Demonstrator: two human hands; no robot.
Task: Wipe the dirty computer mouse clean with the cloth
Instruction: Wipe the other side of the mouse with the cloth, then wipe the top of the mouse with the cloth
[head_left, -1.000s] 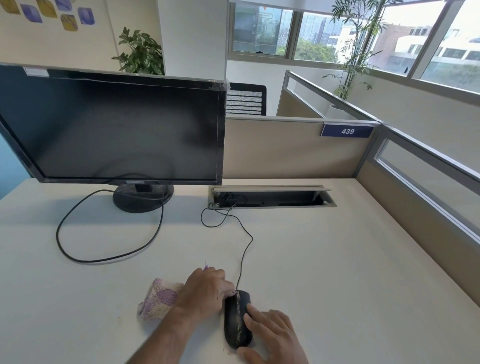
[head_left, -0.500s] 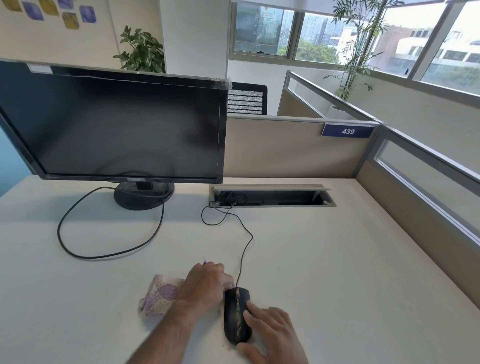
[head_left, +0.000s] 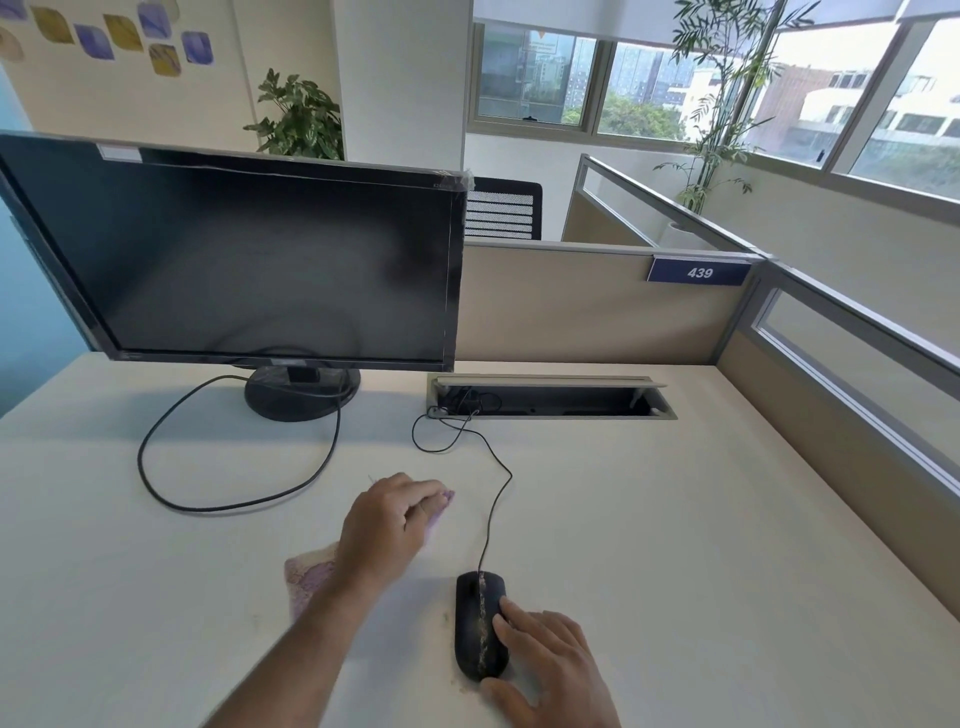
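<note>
Cubicle partitions and a dark monitor (head_left: 234, 254) back the pale desk (head_left: 701, 519). Low in the frame's centre lies the mouse (head_left: 480, 626) — long axis running up-frame, grime down its middle. Right hand (head_left: 553, 667) steadies it, fingers flat; left hand (head_left: 387, 527) — up-left, apart — clutches the cloth (head_left: 309, 579).

Mouse (head_left: 480, 623) on desk (head_left: 675, 519), cloth (head_left: 311, 577) left, monitor (head_left: 234, 260) behind.
</note>
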